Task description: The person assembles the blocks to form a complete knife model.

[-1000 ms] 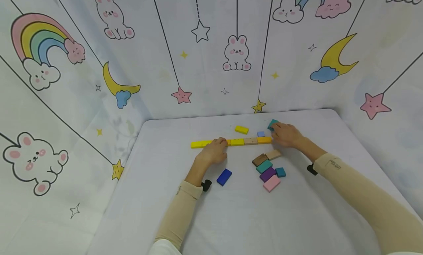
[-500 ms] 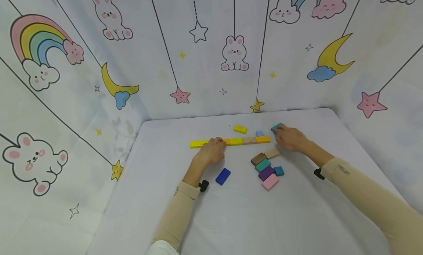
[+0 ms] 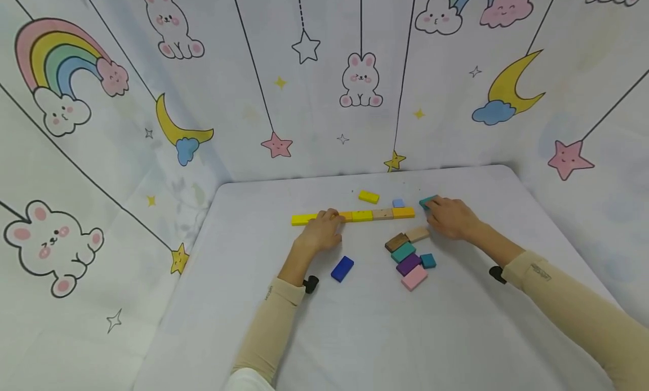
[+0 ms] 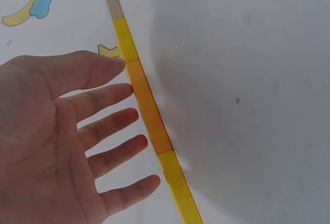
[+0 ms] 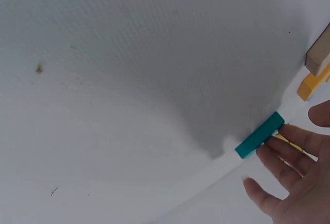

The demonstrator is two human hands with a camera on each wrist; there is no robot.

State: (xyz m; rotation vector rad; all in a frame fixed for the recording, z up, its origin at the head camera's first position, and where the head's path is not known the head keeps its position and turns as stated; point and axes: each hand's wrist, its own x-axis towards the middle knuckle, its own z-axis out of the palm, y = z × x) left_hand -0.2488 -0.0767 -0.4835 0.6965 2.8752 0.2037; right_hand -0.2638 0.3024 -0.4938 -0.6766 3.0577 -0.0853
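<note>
A row of yellow, orange and tan blocks (image 3: 361, 216) lies end to end across the far part of the table. My left hand (image 3: 319, 234) is over its left half; in the left wrist view the spread fingers of that hand (image 4: 67, 131) rest along the side of the orange block (image 4: 149, 111). Beyond the row's right end, my right hand (image 3: 452, 218) touches a teal block (image 3: 425, 201). The right wrist view has the fingertips of this hand (image 5: 301, 175) against the long side of the teal block (image 5: 259, 135), the thumb apart from it.
Behind the row lie a yellow block (image 3: 368, 197) and a small light-blue one (image 3: 398, 203). A dark-blue block (image 3: 342, 269) is nearer me. Toward the right are brown, tan (image 3: 418, 234), teal, purple and pink (image 3: 414, 278) blocks, with a small teal-blue one (image 3: 428, 261) beside them.
My right hand and the teal block under its fingertips have moved a little rightward and nearer me, and the block has turned. The left hand has shifted slightly left along the row.
</note>
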